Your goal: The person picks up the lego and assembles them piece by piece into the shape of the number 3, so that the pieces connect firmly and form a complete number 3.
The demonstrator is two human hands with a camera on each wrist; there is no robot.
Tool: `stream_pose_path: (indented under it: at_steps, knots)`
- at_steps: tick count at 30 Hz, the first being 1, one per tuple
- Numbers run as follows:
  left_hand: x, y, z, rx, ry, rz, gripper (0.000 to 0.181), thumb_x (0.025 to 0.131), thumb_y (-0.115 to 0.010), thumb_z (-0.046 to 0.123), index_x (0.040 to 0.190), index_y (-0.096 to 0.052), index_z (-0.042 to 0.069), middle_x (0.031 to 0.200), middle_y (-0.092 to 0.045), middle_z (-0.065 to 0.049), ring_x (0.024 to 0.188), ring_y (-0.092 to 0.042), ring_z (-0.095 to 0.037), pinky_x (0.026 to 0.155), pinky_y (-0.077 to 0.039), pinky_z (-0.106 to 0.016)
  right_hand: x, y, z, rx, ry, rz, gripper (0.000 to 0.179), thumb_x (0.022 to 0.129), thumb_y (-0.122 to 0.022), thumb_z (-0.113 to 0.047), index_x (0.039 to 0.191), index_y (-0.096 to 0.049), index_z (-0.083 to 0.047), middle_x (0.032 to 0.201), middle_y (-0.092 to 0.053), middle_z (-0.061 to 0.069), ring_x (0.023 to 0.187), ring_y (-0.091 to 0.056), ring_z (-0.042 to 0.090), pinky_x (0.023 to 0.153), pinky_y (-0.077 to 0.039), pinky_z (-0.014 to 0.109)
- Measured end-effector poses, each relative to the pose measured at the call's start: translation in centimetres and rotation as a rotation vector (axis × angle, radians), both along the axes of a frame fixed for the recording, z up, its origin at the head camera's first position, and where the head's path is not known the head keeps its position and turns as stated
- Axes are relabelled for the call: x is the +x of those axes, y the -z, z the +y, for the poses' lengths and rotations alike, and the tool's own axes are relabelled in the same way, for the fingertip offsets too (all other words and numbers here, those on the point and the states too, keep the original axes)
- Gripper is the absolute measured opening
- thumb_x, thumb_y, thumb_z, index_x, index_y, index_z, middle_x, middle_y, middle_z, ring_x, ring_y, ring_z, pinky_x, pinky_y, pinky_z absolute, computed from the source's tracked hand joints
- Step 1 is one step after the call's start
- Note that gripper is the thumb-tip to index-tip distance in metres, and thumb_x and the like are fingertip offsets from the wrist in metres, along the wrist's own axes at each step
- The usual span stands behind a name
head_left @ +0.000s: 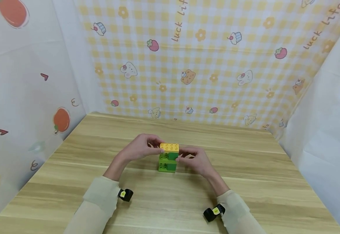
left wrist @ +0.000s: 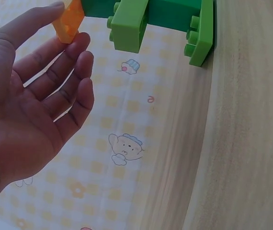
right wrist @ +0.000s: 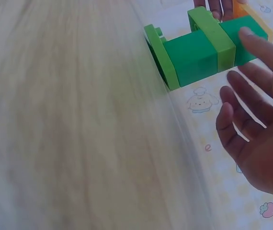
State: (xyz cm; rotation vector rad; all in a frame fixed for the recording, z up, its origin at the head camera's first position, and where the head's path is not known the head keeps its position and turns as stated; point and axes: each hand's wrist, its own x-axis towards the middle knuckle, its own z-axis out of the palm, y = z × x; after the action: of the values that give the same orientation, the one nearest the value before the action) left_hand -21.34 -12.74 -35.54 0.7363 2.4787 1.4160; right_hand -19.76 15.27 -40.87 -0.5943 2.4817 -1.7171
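A short tower of toy building blocks stands on the wooden table in the head view. On top is a yellow studded block (head_left: 170,147), its left end pinched between thumb and fingers of my left hand (head_left: 141,148). Beneath it sits an upper dark green block (right wrist: 244,37), which my right hand (head_left: 197,161) holds at its right side, thumb on one face. Lower come a light green studded block (head_left: 167,161), a second dark green block (head_left: 171,167) and a light green base piece (right wrist: 163,57). Studs show on the left parts of both light green pieces.
The wood-grain table (head_left: 164,201) reaches back to a yellow checked cloth (head_left: 187,58) hung behind it. White cloth (head_left: 327,107) hangs at the right, and fruit-printed cloth (head_left: 26,84) at the left. Each wrist bears a small black camera (head_left: 125,195).
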Motion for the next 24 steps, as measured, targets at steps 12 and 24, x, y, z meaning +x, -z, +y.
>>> stream_pose_path:
  at_steps: [12, 24]
  knots:
    - [-0.2, 0.9, 0.0, -0.043, 0.027, -0.031, 0.039, 0.094, -0.080, 0.024, 0.128, -0.072, 0.008, 0.112, -0.074, -0.006, 0.103, -0.067, -0.020, 0.090, -0.055, -0.037, 0.0, 0.3, -0.1, -0.003, 0.002, -0.069, 0.037, 0.092, -0.083, -0.021, 0.127, -0.077, -0.009, 0.119, -0.078, 0.011, 0.104, -0.073, 0.020, 0.079, -0.059, 0.029]
    - [-0.7, 2.2, 0.1, -0.061, -0.014, -0.058, 0.027, 0.096, -0.079, 0.023, 0.119, -0.079, 0.009, 0.117, -0.078, -0.006, 0.109, -0.071, -0.019, 0.099, -0.056, -0.044, -0.2, 0.5, -0.3, -0.083, 0.032, -0.116, 0.036, 0.097, -0.077, -0.019, 0.129, -0.074, -0.003, 0.121, -0.078, 0.015, 0.091, -0.073, 0.013, 0.077, -0.060, 0.030]
